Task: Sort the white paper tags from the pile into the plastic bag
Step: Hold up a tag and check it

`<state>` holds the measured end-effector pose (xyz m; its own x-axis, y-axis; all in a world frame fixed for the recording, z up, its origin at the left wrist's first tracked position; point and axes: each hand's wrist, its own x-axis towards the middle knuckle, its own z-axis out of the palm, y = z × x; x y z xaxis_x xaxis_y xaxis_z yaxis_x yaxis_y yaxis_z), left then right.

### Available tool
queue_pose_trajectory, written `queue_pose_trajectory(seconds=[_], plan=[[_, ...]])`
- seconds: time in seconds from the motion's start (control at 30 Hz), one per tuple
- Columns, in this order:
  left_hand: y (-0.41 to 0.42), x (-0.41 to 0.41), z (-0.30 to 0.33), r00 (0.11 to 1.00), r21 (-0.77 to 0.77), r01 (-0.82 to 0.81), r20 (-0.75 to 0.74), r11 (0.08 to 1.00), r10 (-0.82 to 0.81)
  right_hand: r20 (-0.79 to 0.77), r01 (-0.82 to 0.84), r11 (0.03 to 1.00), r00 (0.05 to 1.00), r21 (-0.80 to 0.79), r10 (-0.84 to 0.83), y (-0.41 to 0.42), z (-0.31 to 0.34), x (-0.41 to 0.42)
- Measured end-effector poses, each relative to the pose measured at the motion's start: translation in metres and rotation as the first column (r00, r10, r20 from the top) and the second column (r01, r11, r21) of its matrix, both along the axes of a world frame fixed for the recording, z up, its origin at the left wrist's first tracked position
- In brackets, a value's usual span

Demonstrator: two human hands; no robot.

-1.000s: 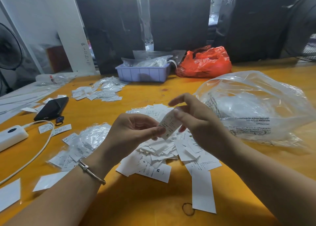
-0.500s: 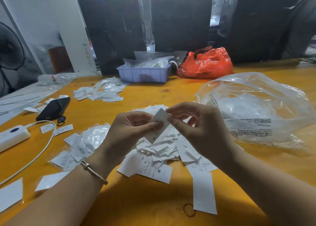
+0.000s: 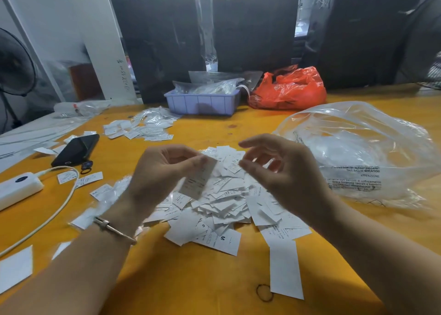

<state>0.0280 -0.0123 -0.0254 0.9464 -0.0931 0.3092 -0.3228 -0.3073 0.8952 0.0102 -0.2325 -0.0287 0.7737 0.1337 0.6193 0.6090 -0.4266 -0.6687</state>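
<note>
**One tag in my left hand, the bag waiting on my right**

The yellow surface [image 3: 214,288] spreads wide under me, with bare room along its near edge. The clear plastic bag [image 3: 358,147] lies slumped to my right, just beside the pile, close enough, I judge, that each tag makes a short trip. I cannot tell which way its mouth faces from here.

The pile of white paper tags [image 3: 229,207] sits straight in front of me, between my forearms, so either hand can reach it. One long strip [image 3: 285,267] trails off it toward me.

My left hand [image 3: 162,171] holds a single tag [image 3: 199,180] above the pile, fingers curled round its upper end so the printed face hangs down where I can read it. My right hand [image 3: 284,171] hovers apart from it, fingers loosely spread and holding nothing.

A phone [image 3: 76,153] and a white cable [image 3: 47,217] lie well off to my left, clear of the way to the bag.
</note>
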Motion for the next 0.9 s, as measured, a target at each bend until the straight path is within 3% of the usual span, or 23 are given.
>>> queue_pose_trajectory(seconds=[0.07,0.17,0.23,0.33,0.47,0.67,0.8,0.9], plan=[[0.025,0.012,0.003,0.968,0.216,-0.252,0.053,0.943,0.246,0.044,0.126,0.992,0.991,-0.029,-0.125,-0.007,0.002,0.006],[0.06,0.024,0.003,0.843,0.547,-0.48,0.072,0.686,0.532,0.138,0.373,0.918,0.925,-0.135,-0.355,-0.02,0.003,0.017],[0.069,0.027,0.0,0.802,0.671,-0.478,0.07,0.567,0.593,0.199,0.523,0.818,0.851,-0.238,-0.486,-0.03,0.001,0.025],[0.071,0.027,-0.004,0.787,0.749,-0.452,0.08,0.485,0.611,0.185,0.644,0.642,0.751,-0.416,-0.634,-0.045,-0.002,0.037],[0.066,0.027,-0.006,0.785,0.804,-0.419,0.087,0.422,0.613,0.117,0.634,0.423,0.63,-0.647,-0.767,-0.053,-0.004,0.044],[0.054,0.024,-0.005,0.797,0.705,-0.536,0.242,0.465,0.553,0.087,0.516,0.287,0.585,-0.807,-0.806,-0.063,-0.007,0.049],[0.036,0.02,-0.008,0.86,0.592,-0.509,0.317,0.624,0.401,0.054,0.532,0.351,0.603,-0.77,-0.796,-0.07,-0.006,0.05],[0.022,0.017,-0.013,0.919,0.506,-0.389,0.267,0.77,0.289,0.053,0.561,0.365,0.593,-0.743,-0.804,-0.072,-0.006,0.052]])
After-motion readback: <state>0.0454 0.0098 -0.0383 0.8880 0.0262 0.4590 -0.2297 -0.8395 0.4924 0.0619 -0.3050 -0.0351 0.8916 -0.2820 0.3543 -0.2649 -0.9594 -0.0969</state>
